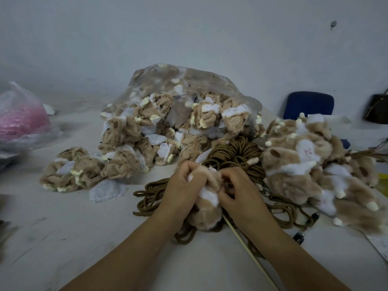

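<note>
Plush skin sat between your two hands, low centre of table, just in front of brown cord bundle. Your left hand gripped its upper left, fingers curled into white patch. Your right hand pinched tan fur opposite. Two-sided grip likely meant to work fabric right side out. Thin stick lay by your right wrist, near skin's lower edge, probably handy for poking. Bag of unturned skins stood behind, furry pile at your right: likely feed and output.
</note>
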Motion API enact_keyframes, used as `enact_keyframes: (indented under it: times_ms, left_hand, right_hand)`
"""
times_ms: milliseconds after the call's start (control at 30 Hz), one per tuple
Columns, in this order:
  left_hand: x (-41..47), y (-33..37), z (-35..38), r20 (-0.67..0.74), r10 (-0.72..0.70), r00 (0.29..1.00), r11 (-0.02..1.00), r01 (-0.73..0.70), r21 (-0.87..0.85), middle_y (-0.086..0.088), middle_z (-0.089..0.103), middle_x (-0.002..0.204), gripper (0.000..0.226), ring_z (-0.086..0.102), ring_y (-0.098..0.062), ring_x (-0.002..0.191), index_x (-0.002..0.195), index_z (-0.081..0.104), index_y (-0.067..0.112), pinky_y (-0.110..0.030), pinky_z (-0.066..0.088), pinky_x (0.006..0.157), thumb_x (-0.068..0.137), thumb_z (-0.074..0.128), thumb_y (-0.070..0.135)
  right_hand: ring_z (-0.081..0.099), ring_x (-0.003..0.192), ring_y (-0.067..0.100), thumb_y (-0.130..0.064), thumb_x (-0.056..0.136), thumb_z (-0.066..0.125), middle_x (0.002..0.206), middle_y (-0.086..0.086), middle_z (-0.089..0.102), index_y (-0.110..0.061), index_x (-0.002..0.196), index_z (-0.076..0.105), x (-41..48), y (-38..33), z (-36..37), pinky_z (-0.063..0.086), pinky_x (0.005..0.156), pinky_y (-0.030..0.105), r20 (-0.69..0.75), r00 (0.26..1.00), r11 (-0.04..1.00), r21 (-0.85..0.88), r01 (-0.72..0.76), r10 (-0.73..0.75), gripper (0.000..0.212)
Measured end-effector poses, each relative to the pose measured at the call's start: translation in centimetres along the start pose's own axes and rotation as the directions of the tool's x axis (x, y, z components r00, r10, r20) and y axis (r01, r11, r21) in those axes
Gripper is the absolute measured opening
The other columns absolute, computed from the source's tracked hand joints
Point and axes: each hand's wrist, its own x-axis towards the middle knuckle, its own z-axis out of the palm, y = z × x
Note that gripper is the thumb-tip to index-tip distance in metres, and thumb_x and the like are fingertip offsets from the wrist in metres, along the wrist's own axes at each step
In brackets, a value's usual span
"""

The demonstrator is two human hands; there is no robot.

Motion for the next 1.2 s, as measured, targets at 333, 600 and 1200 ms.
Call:
enact_keyframes:
  times_ms: [333,600,1200]
  left_hand:
    - [0.3,0.6,-0.3,0.028,-0.12,0.992,0.992,0.121,-0.03,-0.001,0.061,0.073,0.005,0.058,-0.014,0.069,0.072,0.059,0.028,-0.032,0.049,0.062,0.07,0.058,0.032]
    - [0.0,0.7,-0.3,-0.003,-0.065,0.998,0.998,0.065,0.0,0.007,0.062,0.067,0.021,0.058,-0.006,0.062,0.073,0.059,0.028,-0.02,0.048,0.052,0.089,0.056,0.016]
    - [-0.6,0.3,-0.1,0.079,0.177,0.981,0.931,-0.193,0.311,0.017,0.067,0.093,0.029,0.063,0.004,0.083,0.101,0.056,0.033,-0.013,0.047,0.068,0.095,0.045,0.059]
  right_hand:
    - [0.05,0.082,-0.001,-0.011,0.084,0.063,0.091,-0.013,0.048,-0.036,0.082,0.049,-0.1,-0.9,0.2,0.042,0.067,0.011,-0.013,0.999,0.998,0.045,-0.033,0.033,0.029]
    - [0.047,0.066,-0.003,-0.017,0.083,0.063,0.083,-0.005,0.052,-0.018,0.076,0.055,0.1,-0.8,-0.4,0.038,0.059,0.01,0.107,0.97,0.966,0.115,-0.23,0.218,0.011]
    - [0.067,0.089,0.025,-0.004,0.093,0.044,0.099,0.018,0.07,-0.012,0.095,0.069,0.6,-0.6,-1.4,0.056,0.078,0.035,0.208,0.902,0.491,0.781,-0.385,0.378,0.026]
